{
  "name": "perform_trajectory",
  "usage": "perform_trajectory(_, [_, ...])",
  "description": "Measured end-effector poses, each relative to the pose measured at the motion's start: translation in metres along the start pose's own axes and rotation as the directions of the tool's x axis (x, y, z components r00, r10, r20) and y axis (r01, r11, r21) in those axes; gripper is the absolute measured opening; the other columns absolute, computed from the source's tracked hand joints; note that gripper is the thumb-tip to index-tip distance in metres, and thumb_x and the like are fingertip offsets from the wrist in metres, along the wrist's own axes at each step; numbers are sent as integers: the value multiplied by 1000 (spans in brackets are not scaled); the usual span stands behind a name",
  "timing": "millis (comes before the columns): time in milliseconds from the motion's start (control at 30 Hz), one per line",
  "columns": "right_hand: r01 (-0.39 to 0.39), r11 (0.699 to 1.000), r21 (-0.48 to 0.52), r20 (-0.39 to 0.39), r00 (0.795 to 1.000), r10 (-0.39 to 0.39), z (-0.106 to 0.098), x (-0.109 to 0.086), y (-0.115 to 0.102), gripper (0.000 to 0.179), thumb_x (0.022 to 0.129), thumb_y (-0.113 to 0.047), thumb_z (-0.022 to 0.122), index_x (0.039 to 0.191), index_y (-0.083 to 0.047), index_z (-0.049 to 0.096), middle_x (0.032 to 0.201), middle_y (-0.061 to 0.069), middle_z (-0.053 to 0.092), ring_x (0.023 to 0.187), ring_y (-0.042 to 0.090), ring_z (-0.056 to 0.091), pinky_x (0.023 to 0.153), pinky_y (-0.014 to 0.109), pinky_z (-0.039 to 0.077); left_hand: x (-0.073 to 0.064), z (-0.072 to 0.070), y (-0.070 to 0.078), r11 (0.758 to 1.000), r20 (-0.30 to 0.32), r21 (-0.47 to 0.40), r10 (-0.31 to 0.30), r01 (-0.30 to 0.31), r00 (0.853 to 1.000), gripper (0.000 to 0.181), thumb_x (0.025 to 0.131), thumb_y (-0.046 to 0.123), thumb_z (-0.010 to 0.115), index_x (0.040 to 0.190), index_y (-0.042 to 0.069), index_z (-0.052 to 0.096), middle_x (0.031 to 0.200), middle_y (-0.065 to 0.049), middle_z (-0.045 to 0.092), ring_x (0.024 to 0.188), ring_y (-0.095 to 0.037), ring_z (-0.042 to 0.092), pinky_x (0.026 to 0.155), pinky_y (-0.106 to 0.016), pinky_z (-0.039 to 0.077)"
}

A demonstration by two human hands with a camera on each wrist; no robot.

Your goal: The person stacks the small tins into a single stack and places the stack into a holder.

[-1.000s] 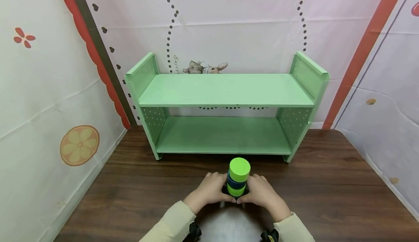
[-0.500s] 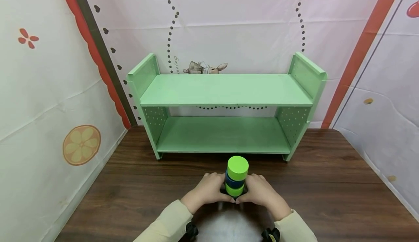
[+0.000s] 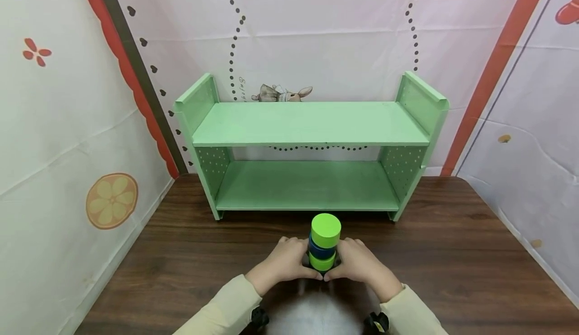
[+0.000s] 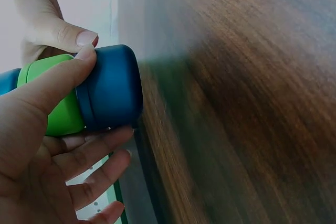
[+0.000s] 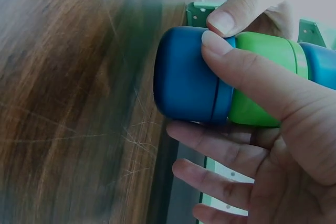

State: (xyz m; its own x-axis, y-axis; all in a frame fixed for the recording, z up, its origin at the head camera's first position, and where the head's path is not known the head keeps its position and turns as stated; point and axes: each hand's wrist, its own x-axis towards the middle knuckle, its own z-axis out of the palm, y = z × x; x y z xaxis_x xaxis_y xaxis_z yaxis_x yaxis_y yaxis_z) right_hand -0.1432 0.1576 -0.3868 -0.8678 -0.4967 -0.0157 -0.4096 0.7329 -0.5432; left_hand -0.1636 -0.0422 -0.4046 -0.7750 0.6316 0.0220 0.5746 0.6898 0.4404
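Observation:
A stack of round blue and green containers (image 3: 325,231) stands upright in front of the shelf, with a bright green piece on top. My left hand (image 3: 288,261) holds it from the left and my right hand (image 3: 360,263) from the right. Both thumbs meet on the near side, over the seam above the dark blue bottom piece (image 4: 111,88). In the right wrist view a green section (image 5: 262,59) sits above that blue piece (image 5: 186,77). The fingers spread along the far side, some apart from the stack. Whether the bottom touches the table is unclear.
A light green two-tier shelf (image 3: 307,122) stands at the back of the brown wooden table (image 3: 190,264). Printed white cloth walls (image 3: 316,23) enclose the back and sides. A pale reflection lies on the table near the person.
In the head view the stack and both hands have shifted slightly left and up. The shelf's right side also shifts left as the view moves. Both hands keep the same hold.

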Motion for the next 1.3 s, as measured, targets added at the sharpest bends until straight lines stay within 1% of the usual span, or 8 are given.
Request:
perform_trajectory(233, [3,1000,-16,7,1000,-3,-1,1,-1,48,63,-32,88,102,-14,66,90,-3,71,84,21,65,80,52,45,-3,-1,1,1000,-15,4,15,-15,1000,51,72,46,80,112,20,62,98,8,70,89,-10,63,80,-38,40])
perform_trajectory(400, [-2,1000,-21,18,1000,3,-2,0,-3,50,63,-32,88,104,-13,66,91,-2,71,85,22,65,80,52,44,-4,-3,4,1000,-9,4,9,-9,1000,51,72,47,79,113,20,62,99,9,70,88,-10,62,78,-35,37])
perform_trajectory(567, [16,999,-42,27,1000,-14,-6,-1,-5,49,64,-32,87,103,-13,66,92,-1,71,85,22,65,80,51,45,-6,-6,7,1000,-7,5,17,-17,1000,50,73,46,79,112,20,63,99,9,70,89,-11,63,79,-37,38])
perform_trajectory(733, [27,999,-46,24,999,-26,-11,-1,-8,50,64,-31,88,105,-13,65,94,-1,71,87,22,65,80,51,45,-7,-11,9,999,-20,29,33,-32,999,50,73,47,79,112,19,63,97,8,71,87,-11,63,79,-39,39])
perform_trajectory(867, [25,999,-23,29,999,-24,-13,1,-11,51,65,-30,87,107,-13,66,97,0,71,91,23,65,83,52,44,-8,-16,9,999,-19,37,19,-19,1000,50,73,48,79,111,19,63,96,9,70,88,-11,64,83,-43,40])
perform_trajectory(967, [23,1000,-4,40,999,-23,-14,4,-14,52,66,-30,87,110,-12,65,101,1,71,94,24,64,85,53,43,-9,-20,8,1000,-8,24,-4,4,1000,49,73,47,79,110,20,63,95,10,70,89,-11,63,84,-43,39])
perform_trajectory(1067, [13,1000,2,45,999,-14,-17,6,-15,52,67,-30,87,110,-12,65,102,1,70,95,24,64,85,51,43,-8,-24,7,1000,-3,6,-4,4,1000,49,73,46,79,109,19,63,95,8,70,89,-13,64,82,-42,38])
perform_trajectory(1300, [-9,1000,-10,37,999,9,-25,2,-13,53,67,-31,87,110,-12,64,101,0,70,92,20,65,82,44,47,0,-28,12,999,12,-18,30,-30,999,48,73,44,79,109,17,62,96,6,71,92,-19,66,82,-44,38])
